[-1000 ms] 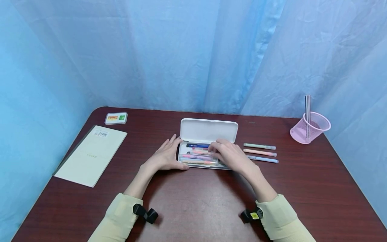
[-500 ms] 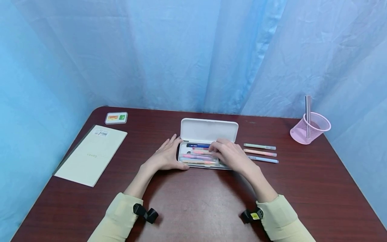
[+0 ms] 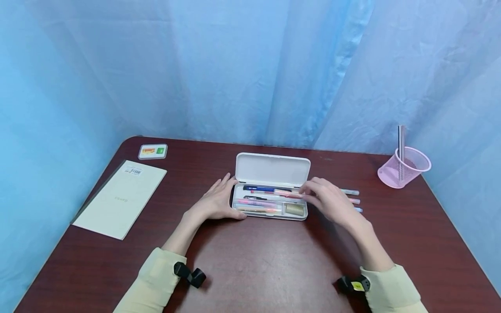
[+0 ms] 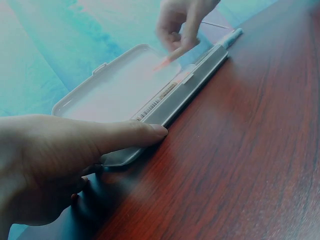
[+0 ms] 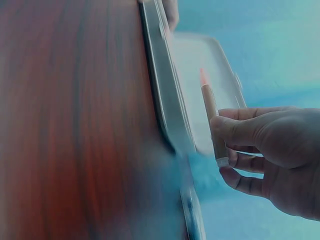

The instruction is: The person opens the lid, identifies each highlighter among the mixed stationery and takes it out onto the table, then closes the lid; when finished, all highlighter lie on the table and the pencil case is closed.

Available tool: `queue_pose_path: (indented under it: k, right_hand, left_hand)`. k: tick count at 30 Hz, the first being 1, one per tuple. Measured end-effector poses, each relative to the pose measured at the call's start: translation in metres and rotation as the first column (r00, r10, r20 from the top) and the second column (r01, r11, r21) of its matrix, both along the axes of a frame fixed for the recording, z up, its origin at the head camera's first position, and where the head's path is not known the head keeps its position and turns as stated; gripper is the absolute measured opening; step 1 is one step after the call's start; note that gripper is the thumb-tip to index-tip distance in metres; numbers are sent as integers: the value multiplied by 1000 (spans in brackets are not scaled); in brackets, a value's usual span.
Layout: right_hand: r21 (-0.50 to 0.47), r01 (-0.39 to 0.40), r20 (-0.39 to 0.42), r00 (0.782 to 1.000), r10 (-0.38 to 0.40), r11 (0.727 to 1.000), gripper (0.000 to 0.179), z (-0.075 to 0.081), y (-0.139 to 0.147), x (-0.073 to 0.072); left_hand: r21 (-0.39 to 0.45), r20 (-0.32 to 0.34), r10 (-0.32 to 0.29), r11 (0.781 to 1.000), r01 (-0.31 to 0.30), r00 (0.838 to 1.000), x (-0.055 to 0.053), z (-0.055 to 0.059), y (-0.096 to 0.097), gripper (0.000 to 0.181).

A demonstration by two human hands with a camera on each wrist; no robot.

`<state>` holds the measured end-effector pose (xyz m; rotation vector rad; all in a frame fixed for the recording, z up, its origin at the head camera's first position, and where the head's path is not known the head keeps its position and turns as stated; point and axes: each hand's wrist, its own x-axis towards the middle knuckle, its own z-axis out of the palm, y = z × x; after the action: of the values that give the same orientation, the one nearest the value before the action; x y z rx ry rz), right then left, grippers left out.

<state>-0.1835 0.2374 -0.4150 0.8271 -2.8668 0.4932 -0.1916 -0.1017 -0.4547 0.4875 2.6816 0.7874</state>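
A white pencil case [image 3: 272, 165] lies on the table with its lid raised. My left hand [image 3: 217, 200] grips the case's left end, thumb along the front edge and fingers behind. In the left wrist view, the thumb crosses the case's near corner. My right hand [image 3: 328, 200] pinches a peach highlighter [image 5: 210, 102] with a pink tip, tilted above the case's right part. Inside the case lie a blue pen [image 3: 254, 188], a black-tipped pen [image 3: 254, 198], a pink-and-lilac highlighter [image 3: 256, 203] and a pale one [image 3: 258, 210]. A tan block [image 3: 294, 210] sits in the small right compartment.
Three pastel pens, among them a green one [image 3: 351, 192], lie right of the case, partly hidden by my right hand. A pink mesh pen cup [image 3: 391, 171] stands far right. A cream notebook [image 3: 121, 200] and a small card [image 3: 152, 151] lie left. Curtains [image 3: 219, 74] hang behind.
My right hand has lifted from among the pens and moved right, carrying the highlighter. The tan block now shows, and the loose pens are more covered. My left hand keeps its place.
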Motion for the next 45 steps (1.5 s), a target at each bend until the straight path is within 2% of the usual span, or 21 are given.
queue_pose_path:
  k: [10, 18, 33, 40, 45]
  right_hand:
    - [3, 72, -67, 995, -72, 997, 27, 0, 68, 19]
    - [27, 74, -69, 995, -72, 997, 29, 0, 99, 23]
    - [54, 60, 25, 998, -62, 997, 30, -2, 112, 22]
    - [90, 81, 103, 991, -90, 993, 25, -2, 112, 20]
    - [103, 83, 128, 987, -96, 991, 23, -2, 110, 19]
  left_hand:
    - [-10, 4, 5, 1000, -5, 1000, 0, -1, -1, 110]
    - [-2, 8, 5, 1000, -5, 1000, 0, 0, -1, 110]
    - [2, 3, -2, 1000, 2, 1000, 0, 2, 1, 109]
    - [6, 8, 2, 1000, -2, 1000, 1, 2, 1, 109]
    - [5, 12, 5, 1000, -5, 1000, 1, 1, 0, 109]
